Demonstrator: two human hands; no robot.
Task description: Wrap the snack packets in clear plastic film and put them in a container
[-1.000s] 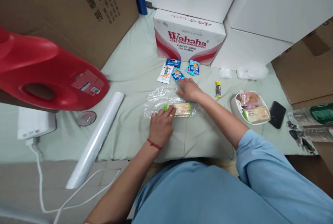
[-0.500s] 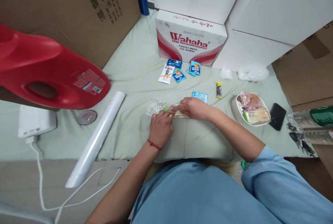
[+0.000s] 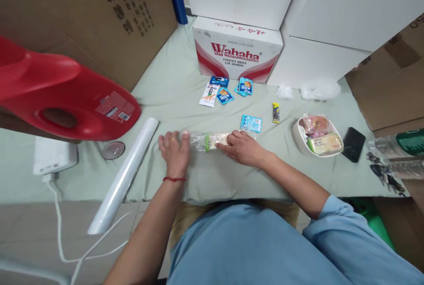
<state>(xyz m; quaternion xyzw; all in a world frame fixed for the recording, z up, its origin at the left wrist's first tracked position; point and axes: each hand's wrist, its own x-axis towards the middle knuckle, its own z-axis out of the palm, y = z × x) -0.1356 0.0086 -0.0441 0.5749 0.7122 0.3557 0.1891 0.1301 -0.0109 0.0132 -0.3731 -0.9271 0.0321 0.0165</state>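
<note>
A pale, grainy-looking snack [image 3: 217, 140] in a clear wrapper with a green strip lies on the cloth in front of me. My right hand [image 3: 243, 149] rests over its right end, fingers bent onto it and the index finger stretched along it. At the other end, the crinkled clear plastic [image 3: 198, 142] reaches towards my left hand [image 3: 175, 152]. That hand is open, its fingers spread near the cloth; whether the thumb touches the plastic I cannot tell. Just behind my right hand lies a light-blue packet [image 3: 251, 123].
Several small snack packets [image 3: 225, 95] lie before a Wahaba-type water carton [image 3: 236, 51]. To the right are a yellow-and-dark bar [image 3: 276, 112], a white bowl [image 3: 300, 139] of wrapped snacks and a black case [image 3: 353, 144]. A plastic film roll [image 3: 124, 174] and red jug [image 3: 89, 95] stand left.
My left hand has moved left, off the green-strip part of the wrapper, and its fingers have spread. My right hand stays at the snack, more of which now shows.
</note>
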